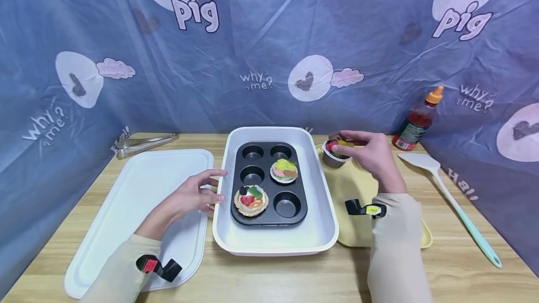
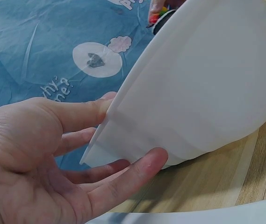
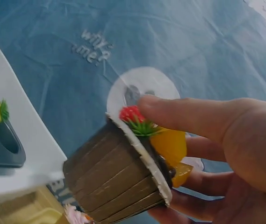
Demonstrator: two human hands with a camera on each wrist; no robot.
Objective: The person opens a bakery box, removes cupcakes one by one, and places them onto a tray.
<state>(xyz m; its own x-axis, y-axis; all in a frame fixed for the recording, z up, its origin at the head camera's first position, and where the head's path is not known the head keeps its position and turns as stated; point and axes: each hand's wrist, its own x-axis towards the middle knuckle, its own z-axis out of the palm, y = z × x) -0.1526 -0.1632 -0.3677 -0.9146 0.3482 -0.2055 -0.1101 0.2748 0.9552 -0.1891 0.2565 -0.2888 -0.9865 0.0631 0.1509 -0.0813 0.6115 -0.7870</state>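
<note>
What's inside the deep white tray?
Black muffin pan, with a fruit tart front left, smaller pastry middle right; other four cups look empty. Under the pan, the tray is covered.

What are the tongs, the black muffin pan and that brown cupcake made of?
The tongs look like shiny metal: they glint silvery. The muffin pan is probably metal too, with a dark, smooth coating that shows only soft highlights. The cupcake could be plastic or rubber: its ridged brown cup has a satin sheen and its fruit looks glossy. I can't tell which.
</note>
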